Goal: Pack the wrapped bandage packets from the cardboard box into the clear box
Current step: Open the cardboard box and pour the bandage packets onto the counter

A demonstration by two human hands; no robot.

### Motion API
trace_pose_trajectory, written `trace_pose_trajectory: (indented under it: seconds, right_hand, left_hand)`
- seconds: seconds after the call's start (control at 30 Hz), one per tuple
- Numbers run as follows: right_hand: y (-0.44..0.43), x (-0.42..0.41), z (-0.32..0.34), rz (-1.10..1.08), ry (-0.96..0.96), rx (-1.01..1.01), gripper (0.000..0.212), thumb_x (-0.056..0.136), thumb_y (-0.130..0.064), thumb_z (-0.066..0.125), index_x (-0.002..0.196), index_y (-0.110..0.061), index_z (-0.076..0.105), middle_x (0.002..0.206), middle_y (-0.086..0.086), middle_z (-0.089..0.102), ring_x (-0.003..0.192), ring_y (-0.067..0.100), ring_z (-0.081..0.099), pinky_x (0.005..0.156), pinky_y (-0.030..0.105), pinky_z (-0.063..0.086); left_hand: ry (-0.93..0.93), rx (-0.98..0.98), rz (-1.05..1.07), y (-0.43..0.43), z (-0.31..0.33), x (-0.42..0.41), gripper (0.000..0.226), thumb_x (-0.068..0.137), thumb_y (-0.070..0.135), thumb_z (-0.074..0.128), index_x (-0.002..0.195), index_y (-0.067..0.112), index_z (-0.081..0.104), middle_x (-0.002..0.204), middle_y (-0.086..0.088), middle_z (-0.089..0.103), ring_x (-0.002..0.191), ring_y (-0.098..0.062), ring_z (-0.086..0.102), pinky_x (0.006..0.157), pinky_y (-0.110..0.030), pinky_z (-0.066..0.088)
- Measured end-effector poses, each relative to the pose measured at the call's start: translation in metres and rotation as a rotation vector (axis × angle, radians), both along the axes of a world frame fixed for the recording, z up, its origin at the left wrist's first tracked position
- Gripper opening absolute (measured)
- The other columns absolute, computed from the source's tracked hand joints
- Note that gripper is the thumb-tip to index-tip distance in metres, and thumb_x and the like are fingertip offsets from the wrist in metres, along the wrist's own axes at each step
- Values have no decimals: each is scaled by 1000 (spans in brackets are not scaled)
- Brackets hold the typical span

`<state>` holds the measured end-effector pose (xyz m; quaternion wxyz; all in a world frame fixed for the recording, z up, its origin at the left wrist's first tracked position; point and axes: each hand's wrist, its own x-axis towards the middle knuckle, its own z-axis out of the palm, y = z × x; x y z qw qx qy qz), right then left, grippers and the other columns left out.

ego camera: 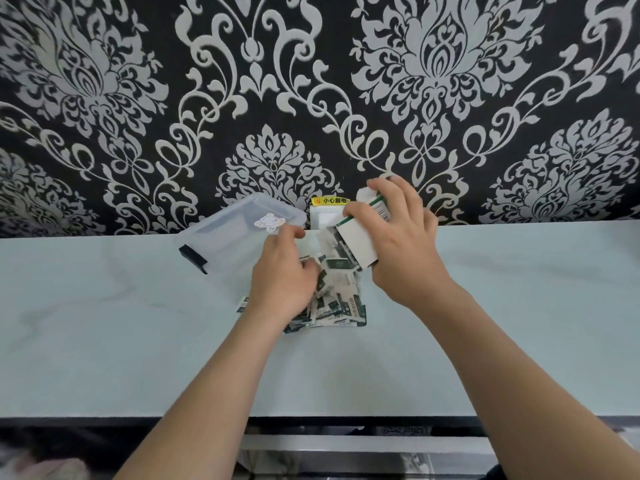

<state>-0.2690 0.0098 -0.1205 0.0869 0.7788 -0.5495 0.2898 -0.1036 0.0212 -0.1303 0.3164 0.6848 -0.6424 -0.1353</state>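
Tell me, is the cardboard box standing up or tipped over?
Tipped: the right hand holds the cardboard box tilted, opening down over the bandage packets.

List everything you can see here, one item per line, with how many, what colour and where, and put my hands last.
bandage packets: a loose pile, too many to count, white and dark green, on the table under the hands.
cardboard box: one, white with green edging, tipped over the pile.
clear box: one, clear with a black latch, rear left of the pile.
wall socket: one, white with a yellow label, behind the pile.
table: one, pale grey.
left hand: on the pile.
right hand: gripping the cardboard box.
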Motion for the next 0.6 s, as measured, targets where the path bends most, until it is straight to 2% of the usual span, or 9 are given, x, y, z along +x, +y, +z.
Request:
trace_pose_trajectory:
  seconds: [0.07, 0.13, 0.17, 0.2, 0.23, 0.3, 0.37, 0.47, 0.6]
  right_hand:
    - [0, 4, -4, -13, 16, 36, 84, 53, 11, 68, 123, -32, 48, 149, 5, 28, 141, 29, 13, 94, 54, 35]
    - [-1, 4, -6, -35, 19, 50, 81, 55, 9, 69, 122, -31, 49, 148, 4, 29, 139, 28, 14, 91, 52, 37]
    - [-2, 3, -7, -46, 13, 56, 81, 56, 10, 68, 122, -31, 48, 148, 4, 29, 139, 28, 14, 91, 52, 37]
    - [-2, 2, -8, -54, 5, 63, 81, 56, 10, 67, 123, -32, 47, 149, 4, 29, 139, 28, 14, 92, 52, 37]
    - [-4, 1, -8, -63, -4, 68, 82, 57, 10, 67, 124, -32, 45, 149, 4, 28, 139, 29, 14, 94, 53, 37]
    - [-5, -3, -8, -87, -11, 64, 83, 59, 7, 70, 125, -34, 43, 148, 3, 27, 138, 29, 17, 95, 55, 38]
    - [-6, -9, -5, -116, -25, 38, 82, 60, 5, 72, 126, -34, 45, 146, 3, 28, 135, 29, 20, 91, 53, 38]
    - [-4, -14, 1, -136, -52, -7, 82, 59, 6, 72, 126, -34, 47, 145, 3, 30, 134, 31, 23, 88, 50, 38]
    - [-2, -4, -1, -85, -21, -35, 82, 57, 5, 74, 124, -33, 47, 144, 3, 31, 133, 30, 23, 87, 50, 38]
  left_hand:
    - [-119, -139, -14, 7, -5, -3, 33, 90, 10, 53, 121, 16, 48, 121, -6, 48, 101, -27, 53, 73, -27, 32]
    - [-56, -242, -52, 11, 0, -2, 20, 91, 12, 50, 110, 18, 52, 114, -2, 51, 95, -23, 54, 71, -25, 31]
    - [22, -230, -102, 12, 3, -1, 15, 94, 19, 49, 108, 21, 54, 113, 2, 53, 98, -20, 54, 74, -26, 34]
    - [77, -153, -178, 14, 4, 0, 17, 95, 30, 50, 111, 24, 54, 117, 5, 53, 106, -17, 51, 80, -27, 37]
    - [65, -40, -250, 16, 3, 0, 30, 94, 43, 50, 120, 27, 51, 125, 7, 51, 117, -15, 45, 90, -30, 38]
    - [-111, 114, -318, 20, -6, -2, 66, 85, 63, 51, 138, 28, 34, 142, 8, 38, 133, -16, 30, 106, -42, 33]
    - [-285, 167, -312, 20, -19, -6, 79, 82, 71, 46, 144, 29, 20, 154, 5, 22, 142, -17, 18, 111, -54, 24]
    - [-365, 250, -247, 14, -36, -4, 69, 92, 65, 35, 147, 28, 18, 162, 2, 7, 148, -23, 4, 114, -61, 13]
    - [-414, 272, -161, 14, -45, 5, 56, 98, 56, 29, 145, 26, 24, 161, -2, 13, 148, -24, 6, 115, -53, 11]
